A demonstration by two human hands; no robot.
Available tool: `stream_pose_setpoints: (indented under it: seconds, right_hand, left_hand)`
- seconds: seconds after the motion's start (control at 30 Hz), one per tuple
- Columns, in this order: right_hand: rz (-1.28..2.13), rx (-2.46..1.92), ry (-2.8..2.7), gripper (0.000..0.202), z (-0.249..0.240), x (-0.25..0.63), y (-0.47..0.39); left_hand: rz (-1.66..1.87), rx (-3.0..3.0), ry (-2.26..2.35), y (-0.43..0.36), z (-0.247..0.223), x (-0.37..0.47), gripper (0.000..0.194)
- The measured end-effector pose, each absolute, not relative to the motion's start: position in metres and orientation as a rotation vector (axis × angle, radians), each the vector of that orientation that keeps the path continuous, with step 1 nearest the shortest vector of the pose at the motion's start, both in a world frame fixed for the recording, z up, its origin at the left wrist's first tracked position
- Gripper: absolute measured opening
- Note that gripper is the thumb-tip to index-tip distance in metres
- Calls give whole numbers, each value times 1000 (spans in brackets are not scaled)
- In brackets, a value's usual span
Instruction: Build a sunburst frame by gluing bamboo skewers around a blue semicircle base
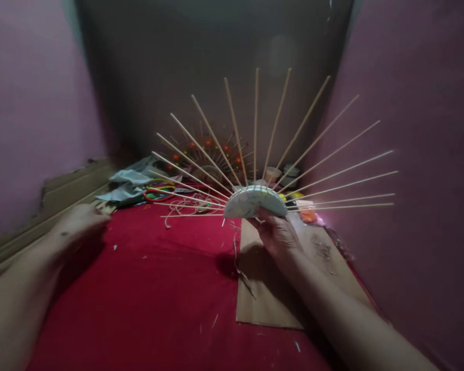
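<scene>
Crosswise: half-disc [247,202], sticks [255,123] fanning up; right fingers [268,222] clamp it; left fingers [99,217]: can't tell.

Red surface [147,293], 1 flat brown board [266,306], twine [203,208]

Left hand [79,226] stretched forward, fingers [100,218] curled; right hand [280,237] gripping, right forearm [340,304] slanting inward.

Around the half-disc [247,202], sticks [255,126] bar nine through twelve to three o'clock; the right hand [280,237] and forearm [344,309] block five. Toward seven, a hand can pass over the red cloth [158,288].
</scene>
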State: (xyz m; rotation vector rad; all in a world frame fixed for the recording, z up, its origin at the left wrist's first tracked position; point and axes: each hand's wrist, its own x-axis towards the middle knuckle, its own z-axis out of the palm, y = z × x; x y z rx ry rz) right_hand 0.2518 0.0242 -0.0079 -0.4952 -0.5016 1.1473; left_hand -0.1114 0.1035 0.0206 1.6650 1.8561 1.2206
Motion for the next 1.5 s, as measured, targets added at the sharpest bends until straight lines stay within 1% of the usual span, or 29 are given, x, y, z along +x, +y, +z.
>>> stream_pose_setpoints:
  seconds: [0.03,0.07,0.1,0.13,0.17,0.23,0.3,0.37,0.43,0.5,0.9,1.1,1.37,1.5]
  right_hand:
    - [1142,-501,-495,30,-8,251,25]
    - [1136,-505,-493,32,-8,251,25]
    - [1133,-510,-495,34,-9,251,25]
    - [1134,-516,-500,36,-9,251,25]
    - [1137,-519,-506,38,-10,251,25]
    - [1150,-525,-518,38,-13,251,25]
    - [1167,-527,-526,36,-14,251,24]
    - [1171,-528,-536,35,-15,251,23]
    - [1163,-528,-538,35,-15,251,22]
    - [1168,-528,-537,34,-16,250,22]
    - [1241,-555,-529,26,-22,246,21]
    - [1356,-574,-426,29,-21,241,20]
    - [1468,-532,-247,16,-19,226,15]
    - [1533,-607,-212,9,-28,226,19]
  left_hand:
    - [1227,1621,1880,96,28,-111,13]
    - [1263,1550,1899,89,35,-110,6]
    - [1395,1414,1915,82,40,-107,2]
    - [1569,1333,1850,75,44,-102,5]
    - [1665,1290,1729,68,47,-95,5]
    - [1750,1342,1404,53,52,-73,6]
    - [1725,1454,1194,37,55,-44,8]
    - [1628,1467,958,21,57,-13,6]
    - [1473,1404,835,10,59,13,8]
    - [1396,1343,767,3,61,31,8]
    - [1139,1412,699,6,47,63,16]
    - [955,1450,743,10,34,77,17]
    - [1028,1430,859,4,15,97,21]
    - [1009,1480,868,4,8,96,17]
